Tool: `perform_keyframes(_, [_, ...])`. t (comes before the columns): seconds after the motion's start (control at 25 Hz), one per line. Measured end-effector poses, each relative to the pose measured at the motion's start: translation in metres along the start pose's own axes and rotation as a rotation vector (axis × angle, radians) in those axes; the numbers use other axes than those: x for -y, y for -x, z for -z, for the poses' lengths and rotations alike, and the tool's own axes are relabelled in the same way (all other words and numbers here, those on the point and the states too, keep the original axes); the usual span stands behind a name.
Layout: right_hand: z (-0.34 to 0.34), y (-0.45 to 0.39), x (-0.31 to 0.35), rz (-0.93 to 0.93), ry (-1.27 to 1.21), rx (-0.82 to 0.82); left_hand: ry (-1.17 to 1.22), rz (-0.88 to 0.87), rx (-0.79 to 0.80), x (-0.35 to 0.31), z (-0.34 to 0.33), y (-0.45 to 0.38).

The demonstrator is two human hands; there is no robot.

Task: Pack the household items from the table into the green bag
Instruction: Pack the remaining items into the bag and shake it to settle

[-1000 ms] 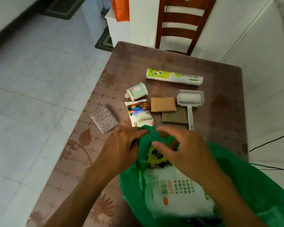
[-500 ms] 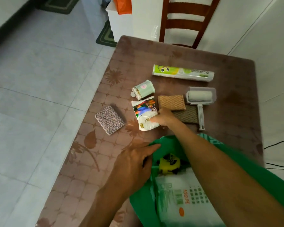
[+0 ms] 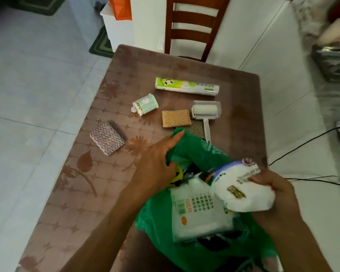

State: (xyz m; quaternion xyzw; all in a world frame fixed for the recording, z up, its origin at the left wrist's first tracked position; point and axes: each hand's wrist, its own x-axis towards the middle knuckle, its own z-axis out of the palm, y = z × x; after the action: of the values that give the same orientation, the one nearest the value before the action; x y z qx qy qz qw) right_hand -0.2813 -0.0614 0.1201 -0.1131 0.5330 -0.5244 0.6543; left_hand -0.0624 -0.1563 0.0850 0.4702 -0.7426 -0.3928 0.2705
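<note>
A: Table: brown, patterned cloth. Bag: green, at near edge, mouth up and toward the far side. Already inside: large white pack, yellow item.

B: Left hand: fingers mostly straight, thumb hooked over the far-left rim, spreading the mouth. Right hand: gripping white packet, fingers curled round its right end.

A: Packet position: above the bag's right side, over the large pack, not yet released. Long axis: roughly far-right to near-left, printed end away from the grip. Opening lies left of and below the gripping hand; likely next move, down and leftward into the gap held open.

B: Left on the table, far side of the bag: long green roll, lint roller, tan sponge, dark sponge partly hidden by the rim, patterned sponge, small mint container. Nearest to the right hand: lint roller, handle toward the bag. Nearest to the left: patterned sponge.
</note>
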Motion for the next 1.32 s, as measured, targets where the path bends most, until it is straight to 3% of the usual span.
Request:
perform_keyframes(0.08, [0.015,-0.006,-0.04,-0.062,0.135,-0.057,0.026,0.009,0.025,-0.002,0.0,0.004])
perform_keyframes(0.16, [0.019,-0.016,-0.071,0.082,0.444,-0.147,0.016,-0.004,0.06,0.002,0.005,0.011])
perform_keyframes(0.24, [0.021,-0.026,-0.082,0.254,0.913,-0.173,-0.009,-0.003,0.082,0.005,0.006,0.018])
perform_keyframes(0.32, [0.015,-0.026,-0.066,0.243,1.529,-0.205,-0.013,0.01,0.084,0.005,0.002,0.022])
perform_keyframes(0.4, [0.0,-0.028,-0.037,0.334,1.798,-0.284,0.023,0.004,0.064,0.004,-0.001,0.022])
perform_keyframes(0.52, [-0.016,-0.081,0.004,0.47,1.496,-0.312,0.094,0.006,0.027,0.004,0.001,0.02])
perform_keyframes(0.64, [-0.007,-0.196,0.007,0.211,1.382,-0.253,0.078,-0.01,0.006,0.013,0.003,0.019])
perform_keyframes(0.76, [0.024,-0.282,-0.022,-0.012,1.339,-0.327,0.056,0.008,0.05,0.017,-0.001,0.021])
perform_keyframes(0.84, [0.036,-0.302,-0.026,-0.046,1.399,-0.35,0.056,0.028,0.088,0.018,-0.002,0.02])
perform_keyframes(1.0, [0.047,-0.29,-0.018,-0.191,1.43,-0.246,0.073,0.02,0.101,0.011,-0.005,0.018])
perform_keyframes(1.08, [0.048,-0.283,-0.015,-0.155,1.45,-0.231,0.032,0.011,0.139,-0.001,-0.002,0.019])
perform_keyframes(1.16, [0.035,-0.279,-0.006,-0.117,1.264,-0.223,-0.053,-0.008,0.162,-0.005,0.003,0.019])
perform_keyframes(1.32, [0.029,-0.202,0.041,0.205,1.038,-0.178,-0.203,-0.089,0.065,0.007,0.009,0.032])
